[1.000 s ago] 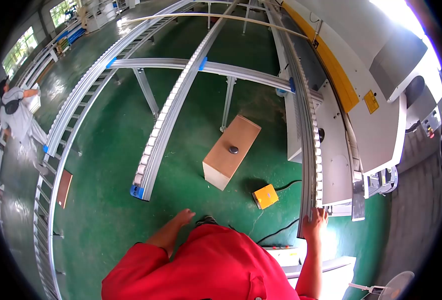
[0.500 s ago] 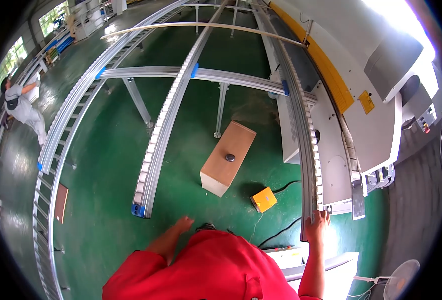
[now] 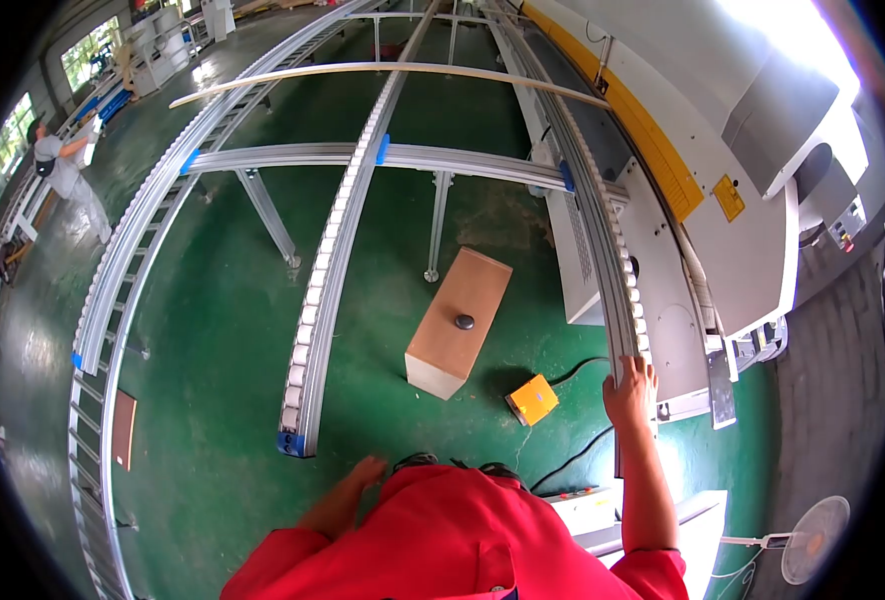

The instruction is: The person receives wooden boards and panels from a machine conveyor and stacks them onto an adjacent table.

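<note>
My right hand (image 3: 631, 392) rests on the near end of the right roller rail (image 3: 603, 260), its fingers curled over the top by the white rollers. Low beside my red top hangs my left hand (image 3: 368, 471), small in view, its fingers hard to make out. It touches nothing visible and is nearest the blue-capped end of the middle roller rail (image 3: 313, 370). On the green floor between the two rails stands a brown box (image 3: 460, 310) with a dark round knob. A yellow foot pedal box (image 3: 534, 400) with a black cable lies beside it.
A long thin strip (image 3: 393, 67) lies across the rails at the far end. A crossbar (image 3: 463, 165) joins them. The large white machine (image 3: 703, 290) stands on the right, a fan (image 3: 816, 540) at lower right. Another person (image 3: 68, 180) stands at far left, holding something white.
My right hand has moved forward along the rail. The view has shifted, with the strip and crossbar lower in the picture. The other person has moved farther off.
</note>
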The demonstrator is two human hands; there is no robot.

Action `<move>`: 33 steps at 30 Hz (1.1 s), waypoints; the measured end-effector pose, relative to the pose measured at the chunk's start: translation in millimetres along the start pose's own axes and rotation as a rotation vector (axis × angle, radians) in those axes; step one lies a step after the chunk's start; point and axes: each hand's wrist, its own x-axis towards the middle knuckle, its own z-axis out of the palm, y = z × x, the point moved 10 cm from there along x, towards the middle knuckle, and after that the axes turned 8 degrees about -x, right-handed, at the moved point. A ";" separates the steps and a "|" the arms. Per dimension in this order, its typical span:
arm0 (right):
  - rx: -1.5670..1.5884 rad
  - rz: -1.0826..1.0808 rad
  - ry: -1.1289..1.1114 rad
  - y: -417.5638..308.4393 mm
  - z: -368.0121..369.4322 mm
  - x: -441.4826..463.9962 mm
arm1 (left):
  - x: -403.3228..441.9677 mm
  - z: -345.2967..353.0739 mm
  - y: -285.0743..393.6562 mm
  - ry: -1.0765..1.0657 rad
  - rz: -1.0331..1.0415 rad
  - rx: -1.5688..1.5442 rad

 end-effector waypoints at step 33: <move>0.119 -0.308 0.083 -133.5 92.2 454.2 | -48.4 56.6 35.2 0.072 0.509 0.558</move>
